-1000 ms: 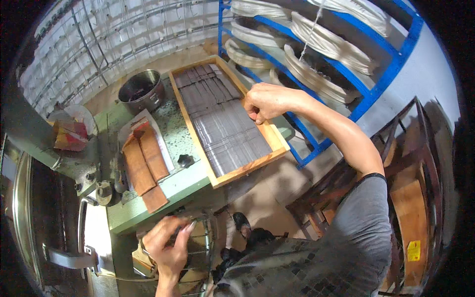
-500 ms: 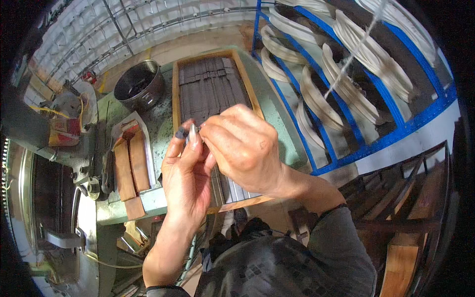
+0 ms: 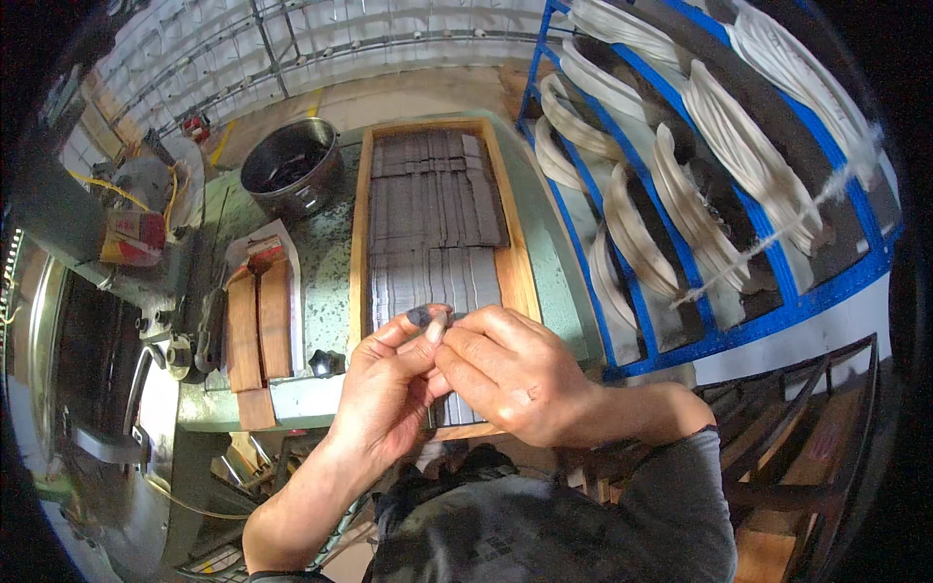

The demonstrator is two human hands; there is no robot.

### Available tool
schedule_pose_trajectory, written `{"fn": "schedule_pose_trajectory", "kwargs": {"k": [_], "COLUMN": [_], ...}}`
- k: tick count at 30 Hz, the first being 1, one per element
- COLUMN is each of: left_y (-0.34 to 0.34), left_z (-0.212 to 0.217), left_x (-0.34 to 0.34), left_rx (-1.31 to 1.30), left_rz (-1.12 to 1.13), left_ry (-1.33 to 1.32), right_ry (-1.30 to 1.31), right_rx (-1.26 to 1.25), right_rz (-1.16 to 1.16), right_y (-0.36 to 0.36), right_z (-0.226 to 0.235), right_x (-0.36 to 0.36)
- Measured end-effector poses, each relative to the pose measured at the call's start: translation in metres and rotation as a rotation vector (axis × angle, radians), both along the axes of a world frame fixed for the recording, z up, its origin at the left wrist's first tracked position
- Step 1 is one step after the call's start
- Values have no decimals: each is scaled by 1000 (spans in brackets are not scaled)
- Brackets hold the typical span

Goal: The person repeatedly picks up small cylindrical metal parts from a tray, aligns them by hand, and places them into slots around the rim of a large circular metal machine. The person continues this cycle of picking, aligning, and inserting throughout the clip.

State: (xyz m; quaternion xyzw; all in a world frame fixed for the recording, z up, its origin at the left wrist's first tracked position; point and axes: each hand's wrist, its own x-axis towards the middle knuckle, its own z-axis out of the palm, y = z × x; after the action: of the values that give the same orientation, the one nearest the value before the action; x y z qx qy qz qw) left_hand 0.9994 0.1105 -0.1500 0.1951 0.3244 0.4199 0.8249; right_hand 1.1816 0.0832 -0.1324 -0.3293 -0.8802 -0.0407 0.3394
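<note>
Both hands meet over the near part of a wooden-framed tray packed with rows of thin, flat grey strips. My left hand is closed in a pinch, thumb against forefinger, with a dark covering on one fingertip. Pressed up against it, my right hand has its fingers bent and closed. Whatever lies between the fingertips is too small and too covered to name.
A dark metal pot with dark pieces inside stands left of the tray on the green machine table. Nearer lie brown wooden pieces. On the right, a blue rack carries white fibre hanks. A black knob sits by the table's front edge.
In the picture both hands have moved down and to the right, still together. The tray and rack sit slightly lower and further right, and more of the strips shows.
</note>
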Motion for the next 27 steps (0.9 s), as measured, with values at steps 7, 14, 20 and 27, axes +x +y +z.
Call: {"fn": "schedule_pose_trajectory", "kwargs": {"k": [7, 14, 20, 27], "left_y": [6, 8, 8, 7], "left_z": [3, 6, -1, -10], "left_x": [-2, -1, -3, -1], "left_rx": [-70, 23, 44, 51], "left_rz": [-70, -42, -43, -16], "left_ry": [-42, 12, 23, 10], "right_ry": [60, -483, -633, -735], "right_rx": [-89, -254, -159, -330], "right_rz": [158, 337, 390, 498], "right_y": [84, 155, 157, 180], "right_z": [26, 18, 21, 29], "right_x": [62, 87, 91, 77]}}
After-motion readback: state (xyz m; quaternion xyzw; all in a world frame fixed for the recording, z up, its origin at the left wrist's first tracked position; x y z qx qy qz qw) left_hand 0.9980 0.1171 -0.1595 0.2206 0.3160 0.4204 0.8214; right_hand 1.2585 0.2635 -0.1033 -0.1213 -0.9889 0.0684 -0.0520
